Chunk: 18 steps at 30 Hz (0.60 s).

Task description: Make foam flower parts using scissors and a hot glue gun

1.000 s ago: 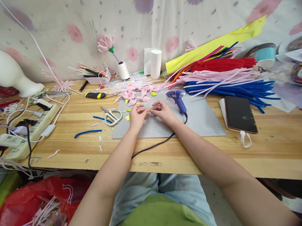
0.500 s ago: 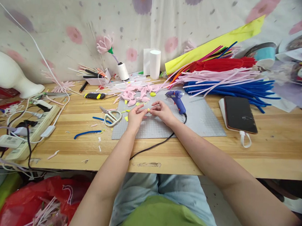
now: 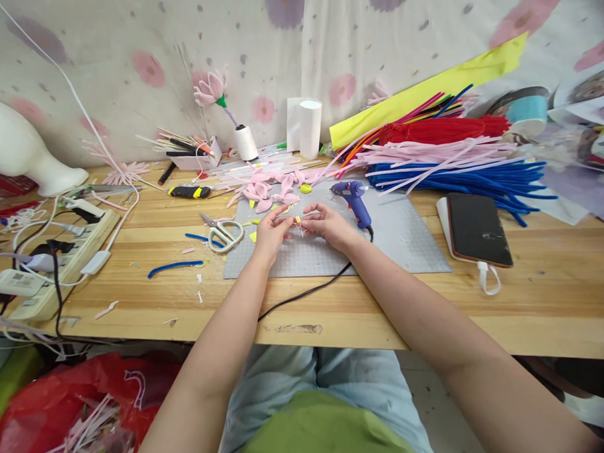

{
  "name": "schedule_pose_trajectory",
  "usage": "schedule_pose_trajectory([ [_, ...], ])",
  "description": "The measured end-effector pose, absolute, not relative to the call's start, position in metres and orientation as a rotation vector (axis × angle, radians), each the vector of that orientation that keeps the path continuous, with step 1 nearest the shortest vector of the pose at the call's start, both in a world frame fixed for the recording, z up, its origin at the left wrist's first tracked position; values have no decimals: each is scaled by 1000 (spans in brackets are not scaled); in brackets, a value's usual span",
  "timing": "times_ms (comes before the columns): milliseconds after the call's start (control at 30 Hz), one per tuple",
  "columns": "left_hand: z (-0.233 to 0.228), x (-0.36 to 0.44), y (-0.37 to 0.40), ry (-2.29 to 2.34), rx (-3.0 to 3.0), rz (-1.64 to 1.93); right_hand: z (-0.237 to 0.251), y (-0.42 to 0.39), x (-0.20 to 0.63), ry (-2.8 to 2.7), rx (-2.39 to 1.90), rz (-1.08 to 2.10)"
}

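My left hand (image 3: 271,235) and my right hand (image 3: 328,226) meet over the grey cutting mat (image 3: 402,231), fingertips pinched together. Between them is a small yellow piece (image 3: 298,220), with a thin pale stem poking down below it. Thin pale strands with yellowish tips (image 3: 292,206) stick up behind my left fingers. Pink fuzzy petals (image 3: 265,193) lie just beyond my hands. A blue glue gun (image 3: 353,201) rests to the right of my right hand. White-handled scissors (image 3: 225,236) lie left of my left hand.
Bundles of blue (image 3: 454,180), pink and red pipe cleaners lie at the back right. A phone (image 3: 479,229) leans on a white stand. A power strip (image 3: 70,263) with cables is at the left. The glue gun's black cord (image 3: 309,293) crosses the front of the table.
The small yellow piece has turned between my fingertips, and its thin stem now shows pointing down. My fingers have parted slightly; the things on the table stay put.
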State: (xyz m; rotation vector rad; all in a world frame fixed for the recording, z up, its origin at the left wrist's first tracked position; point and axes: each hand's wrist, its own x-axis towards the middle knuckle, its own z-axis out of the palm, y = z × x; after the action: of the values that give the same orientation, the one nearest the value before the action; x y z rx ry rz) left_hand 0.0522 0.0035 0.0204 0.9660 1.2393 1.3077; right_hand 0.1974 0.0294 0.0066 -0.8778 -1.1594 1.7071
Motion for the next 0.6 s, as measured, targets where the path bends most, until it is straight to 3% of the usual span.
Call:
schedule_pose_trajectory([
  [400,19,51,2,1181,985,1266,8,30,203,-1181,-824,1822],
  [600,17,53,4,1289,939,1338,12,29,202,-1307,-932,1553],
])
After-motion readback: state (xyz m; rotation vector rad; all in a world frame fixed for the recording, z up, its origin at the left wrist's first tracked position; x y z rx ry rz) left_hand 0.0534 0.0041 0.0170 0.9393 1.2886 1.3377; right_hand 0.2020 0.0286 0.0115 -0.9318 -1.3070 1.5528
